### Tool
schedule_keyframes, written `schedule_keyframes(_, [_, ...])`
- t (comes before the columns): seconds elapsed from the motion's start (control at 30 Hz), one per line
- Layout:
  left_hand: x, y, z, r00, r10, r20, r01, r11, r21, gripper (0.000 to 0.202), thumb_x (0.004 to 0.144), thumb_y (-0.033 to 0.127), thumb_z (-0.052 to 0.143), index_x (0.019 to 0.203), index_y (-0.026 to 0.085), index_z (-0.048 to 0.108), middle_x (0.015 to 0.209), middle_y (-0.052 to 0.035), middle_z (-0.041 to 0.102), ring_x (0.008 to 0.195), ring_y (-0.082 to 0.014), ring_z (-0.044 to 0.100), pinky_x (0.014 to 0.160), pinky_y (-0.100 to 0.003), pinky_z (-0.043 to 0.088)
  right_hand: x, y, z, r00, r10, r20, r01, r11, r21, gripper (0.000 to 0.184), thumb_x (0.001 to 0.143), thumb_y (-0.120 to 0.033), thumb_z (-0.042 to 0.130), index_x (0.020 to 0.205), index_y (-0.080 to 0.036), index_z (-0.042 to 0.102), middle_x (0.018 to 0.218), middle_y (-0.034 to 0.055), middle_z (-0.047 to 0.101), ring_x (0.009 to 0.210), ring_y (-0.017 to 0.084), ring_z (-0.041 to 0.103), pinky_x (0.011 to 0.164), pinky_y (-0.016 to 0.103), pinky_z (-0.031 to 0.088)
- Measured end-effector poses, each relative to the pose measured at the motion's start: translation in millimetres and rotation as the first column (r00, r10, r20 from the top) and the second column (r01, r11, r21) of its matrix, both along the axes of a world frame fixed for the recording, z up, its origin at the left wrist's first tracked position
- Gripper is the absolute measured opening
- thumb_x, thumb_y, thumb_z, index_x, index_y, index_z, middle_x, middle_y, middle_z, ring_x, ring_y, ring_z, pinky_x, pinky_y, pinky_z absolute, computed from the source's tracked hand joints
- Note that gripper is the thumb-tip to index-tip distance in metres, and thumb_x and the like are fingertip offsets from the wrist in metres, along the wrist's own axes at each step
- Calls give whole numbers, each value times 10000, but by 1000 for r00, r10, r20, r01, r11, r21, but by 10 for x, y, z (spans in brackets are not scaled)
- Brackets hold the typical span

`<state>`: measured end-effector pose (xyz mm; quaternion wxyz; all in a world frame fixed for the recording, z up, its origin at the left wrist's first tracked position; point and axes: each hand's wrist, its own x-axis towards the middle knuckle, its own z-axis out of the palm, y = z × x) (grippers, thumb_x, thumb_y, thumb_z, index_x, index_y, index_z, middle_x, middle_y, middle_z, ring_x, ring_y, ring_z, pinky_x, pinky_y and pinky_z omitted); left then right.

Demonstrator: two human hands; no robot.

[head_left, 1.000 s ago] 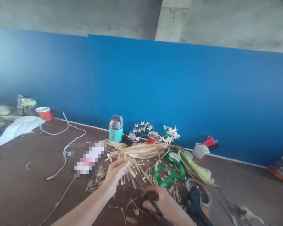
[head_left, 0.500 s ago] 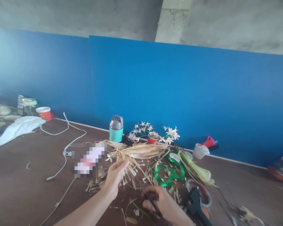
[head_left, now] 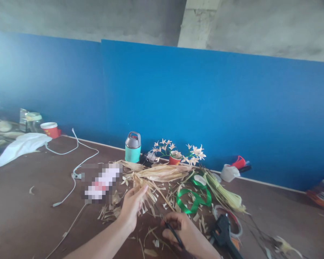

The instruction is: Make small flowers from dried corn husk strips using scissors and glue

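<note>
My left hand [head_left: 131, 205] is closed on a piece of dried husk [head_left: 137, 178], pinched between thumb and fingers above the littered tabletop. Its frayed end spreads toward the right. Lower and to the right, my right hand [head_left: 180, 228] is wrapped round black-handled scissors [head_left: 175, 233]. Their thin tips point up and left, toward the husk, apart from it. A long bundle of dried husks [head_left: 164, 173] lies just beyond my left hand. Between the hands and around them are many small husk scraps [head_left: 150, 253].
Green ribbon [head_left: 189, 208] and a pale green stalk bundle [head_left: 224, 190] lie right of centre. A black glue gun [head_left: 223, 233] is beside my right forearm. Behind stand a turquoise flask [head_left: 133, 153] and flowers in a red cup [head_left: 175, 160]. White cable [head_left: 75, 180] trails left.
Both hands stay almost where they were. The scissors have shifted very slightly within the right hand's area; the left hand still grips the husk.
</note>
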<state>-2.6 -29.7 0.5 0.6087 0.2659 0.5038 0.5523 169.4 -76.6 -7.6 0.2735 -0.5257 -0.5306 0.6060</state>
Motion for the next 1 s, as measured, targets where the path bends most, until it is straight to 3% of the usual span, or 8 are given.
schedule_keyframes(0.57, [50, -32, -64, 995, 52, 83, -45, 995, -88, 400, 497, 447, 774, 674, 148, 577, 384, 127, 324, 323, -27, 261, 336, -163, 178, -18, 11, -130, 998, -53, -24, 54, 999, 9, 301, 576, -316, 707, 779, -142, 569, 474, -80, 506, 314, 29, 359, 317, 162, 233])
schedule_keyframes(0.77, [62, -40, -62, 983, 89, 160, -70, 990, -121, 372, 508, 382, 792, 732, 135, 630, 503, 66, 521, 358, -31, 369, 351, -170, 278, -47, -1, -110, 997, -64, -46, 64, 998, -10, 259, 590, -269, 693, 778, -145, 565, 454, -95, 484, 311, 19, 334, 308, 149, 226])
schedule_keyframes(1.0, [78, -34, -57, 974, 116, 194, -97, 990, -106, 330, 489, 344, 809, 685, 125, 659, 529, 43, 566, 355, -16, 366, 326, -156, 280, -33, 10, -110, 998, -53, -29, 53, 999, 4, 277, 590, -296, 700, 780, -146, 565, 430, -100, 466, 307, 29, 342, 308, 155, 225])
